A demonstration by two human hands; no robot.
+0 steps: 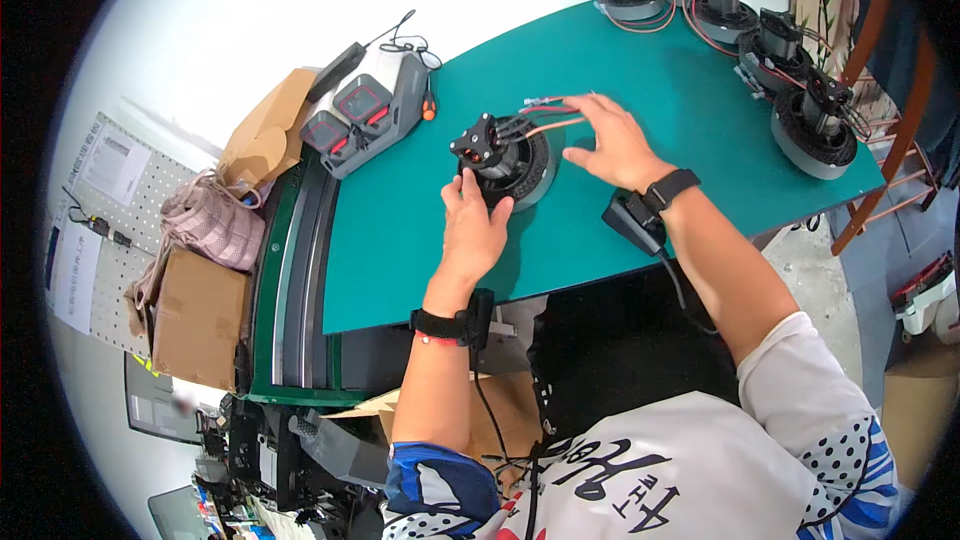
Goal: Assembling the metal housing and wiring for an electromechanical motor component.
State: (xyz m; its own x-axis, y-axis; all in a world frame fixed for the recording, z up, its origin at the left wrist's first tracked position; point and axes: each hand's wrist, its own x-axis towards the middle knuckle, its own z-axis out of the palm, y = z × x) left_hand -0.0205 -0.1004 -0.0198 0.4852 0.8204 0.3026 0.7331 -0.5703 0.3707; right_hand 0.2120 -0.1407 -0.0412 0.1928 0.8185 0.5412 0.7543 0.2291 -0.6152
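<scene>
On the green table (400,260) stands a round motor unit (535,178) with a grey rim, a black body and a four-armed black bracket on top. Red, black and orange wires (555,123) run from it to the right, some ending in a pale connector. My left hand (474,228) holds the unit's near left side, fingers by the bracket and thumb at the rim. To the right of it, my right hand (617,147) is open, thumb and fingers apart, its fingertips beside the wire ends; whether they touch is hard to tell. Both wrists wear black straps.
Several similar motor units (815,135) with wires line the table's far right edge. A grey and white charger station (365,110) with battery packs sits back left, near an orange-tipped tool (429,108). Left of the table are a cardboard box (200,315) and a pink woven bag (212,220).
</scene>
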